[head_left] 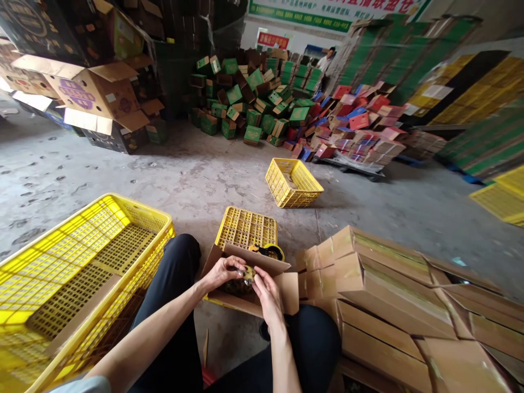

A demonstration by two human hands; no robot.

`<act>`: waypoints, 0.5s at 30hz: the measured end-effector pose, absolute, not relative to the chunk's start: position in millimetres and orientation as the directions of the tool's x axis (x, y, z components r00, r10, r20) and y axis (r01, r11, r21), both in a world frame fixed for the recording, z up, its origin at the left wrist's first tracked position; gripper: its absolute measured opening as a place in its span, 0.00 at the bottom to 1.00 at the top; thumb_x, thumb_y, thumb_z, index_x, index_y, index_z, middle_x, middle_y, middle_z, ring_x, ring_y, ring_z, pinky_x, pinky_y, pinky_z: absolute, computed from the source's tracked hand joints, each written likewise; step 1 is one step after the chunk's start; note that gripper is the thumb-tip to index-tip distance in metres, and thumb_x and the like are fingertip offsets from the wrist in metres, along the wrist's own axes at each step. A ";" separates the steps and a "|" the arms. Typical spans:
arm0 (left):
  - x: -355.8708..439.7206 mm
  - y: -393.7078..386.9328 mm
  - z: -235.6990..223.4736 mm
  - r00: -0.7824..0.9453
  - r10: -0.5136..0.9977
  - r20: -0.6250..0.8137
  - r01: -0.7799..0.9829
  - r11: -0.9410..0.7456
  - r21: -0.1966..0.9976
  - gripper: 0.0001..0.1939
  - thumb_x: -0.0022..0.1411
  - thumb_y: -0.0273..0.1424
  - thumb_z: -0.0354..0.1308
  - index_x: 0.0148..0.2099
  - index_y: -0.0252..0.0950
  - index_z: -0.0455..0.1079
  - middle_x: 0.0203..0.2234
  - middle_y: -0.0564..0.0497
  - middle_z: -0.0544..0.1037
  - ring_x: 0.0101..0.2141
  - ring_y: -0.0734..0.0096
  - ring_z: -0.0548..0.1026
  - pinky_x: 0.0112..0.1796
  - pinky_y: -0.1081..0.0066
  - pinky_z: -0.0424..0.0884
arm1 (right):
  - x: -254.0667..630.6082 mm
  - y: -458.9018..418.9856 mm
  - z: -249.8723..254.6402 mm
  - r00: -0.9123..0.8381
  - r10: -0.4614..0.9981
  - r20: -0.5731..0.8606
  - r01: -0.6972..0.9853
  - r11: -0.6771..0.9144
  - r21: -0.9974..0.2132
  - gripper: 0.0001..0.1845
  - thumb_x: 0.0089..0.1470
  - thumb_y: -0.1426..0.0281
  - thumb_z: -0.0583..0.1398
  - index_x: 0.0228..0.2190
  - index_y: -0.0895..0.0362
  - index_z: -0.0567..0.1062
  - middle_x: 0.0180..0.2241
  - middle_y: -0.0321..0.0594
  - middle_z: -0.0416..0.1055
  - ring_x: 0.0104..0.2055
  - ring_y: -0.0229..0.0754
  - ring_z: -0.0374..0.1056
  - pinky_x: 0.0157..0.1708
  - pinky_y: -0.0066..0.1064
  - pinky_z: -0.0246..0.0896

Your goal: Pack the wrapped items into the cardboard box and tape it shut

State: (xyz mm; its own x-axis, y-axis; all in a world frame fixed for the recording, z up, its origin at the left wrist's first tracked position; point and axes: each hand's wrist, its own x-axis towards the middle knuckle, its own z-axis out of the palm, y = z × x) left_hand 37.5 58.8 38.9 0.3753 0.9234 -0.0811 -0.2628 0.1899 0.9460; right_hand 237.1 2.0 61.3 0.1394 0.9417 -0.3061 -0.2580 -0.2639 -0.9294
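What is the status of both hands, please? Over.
Left hand, right hand: both gripping small, yellowish, dark-spotted item; type unclear. Open brown cardboard box beneath.

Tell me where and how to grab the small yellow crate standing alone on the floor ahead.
Best grip the crate by its rim at two opposite sides, coming from above, fingers hooked over the edge. It sits open side up, its lattice walls rise to that rim, and bare floor surrounds it. The left hand and right hand should probably be free first.

Lower left: yellow lattice on large crate; lower centre: dark-spotted yellow-green on small item; lower right: brown on cartons.
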 end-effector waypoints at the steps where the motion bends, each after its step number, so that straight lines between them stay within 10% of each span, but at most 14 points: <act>1: 37.3 58.4 39.2 0.400 0.913 -0.078 -0.275 0.201 0.940 0.20 0.47 0.43 0.81 0.39 0.37 0.86 0.53 0.42 0.79 0.52 0.52 0.78 0.52 0.62 0.74 | 237.9 2.0 60.1 0.141 0.939 -0.312 -0.250 -0.272 -0.929 0.32 0.44 0.51 0.76 0.49 0.51 0.84 0.55 0.46 0.81 0.59 0.58 0.75 0.62 0.50 0.69; 9: 41.3 54.6 46.6 0.498 0.852 -0.162 -0.422 0.401 0.813 0.44 0.44 0.36 0.84 0.64 0.40 0.76 0.52 0.43 0.83 0.53 0.52 0.80 0.57 0.56 0.72 | 241.4 5.0 57.6 0.228 0.941 -0.250 -0.220 -0.200 -0.955 0.31 0.41 0.54 0.77 0.48 0.51 0.85 0.51 0.45 0.83 0.59 0.60 0.76 0.65 0.52 0.66; 15: 39.1 52.7 42.1 0.521 0.824 -0.224 -0.365 0.452 0.814 0.42 0.50 0.41 0.81 0.66 0.42 0.74 0.55 0.44 0.82 0.51 0.56 0.81 0.53 0.61 0.74 | 240.3 4.4 60.9 0.244 0.952 -0.187 -0.210 -0.136 -0.968 0.26 0.43 0.58 0.77 0.46 0.49 0.86 0.54 0.43 0.82 0.63 0.60 0.72 0.69 0.54 0.60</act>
State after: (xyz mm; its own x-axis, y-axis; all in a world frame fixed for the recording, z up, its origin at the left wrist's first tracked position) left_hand 39.1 52.7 42.1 0.5210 0.8236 -0.2239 -0.3649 0.4521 0.8139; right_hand 240.3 4.4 60.9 0.2443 0.9515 -0.1868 -0.2102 -0.1361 -0.9681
